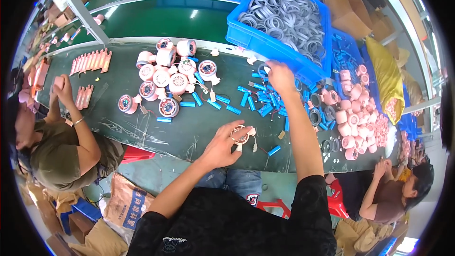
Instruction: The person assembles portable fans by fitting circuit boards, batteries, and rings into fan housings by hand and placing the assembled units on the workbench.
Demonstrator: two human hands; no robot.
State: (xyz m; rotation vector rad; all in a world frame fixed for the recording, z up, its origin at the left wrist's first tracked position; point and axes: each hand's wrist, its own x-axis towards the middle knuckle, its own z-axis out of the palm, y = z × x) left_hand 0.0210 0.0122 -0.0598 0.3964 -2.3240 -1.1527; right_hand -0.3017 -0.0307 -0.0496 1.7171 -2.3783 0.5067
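Note:
Near the table's front edge, my left hand (219, 148) has its fingers and thumb curved round a small round pink fan housing (241, 135), steadying it on the table. Thin wires join that housing to a blue cylindrical battery (274, 150) lying to its right. My right arm stretches far forward, and my right hand (281, 77) is by the near wall of a blue bin (279, 50). Its fingers are closed beside a small whitish piece (267, 69), but their grip is partly hidden. Loose blue batteries (268, 99) lie heaped just below that hand.
Grey rings (284, 14) fill the bin. Pink fan heads (178, 83) are piled at left centre, pink housings (358, 118) at right. Pink handle pieces (91, 61) lie far left. One co-worker (61, 147) sits at left, another (393, 189) at right. A green conveyor (189, 16) runs behind.

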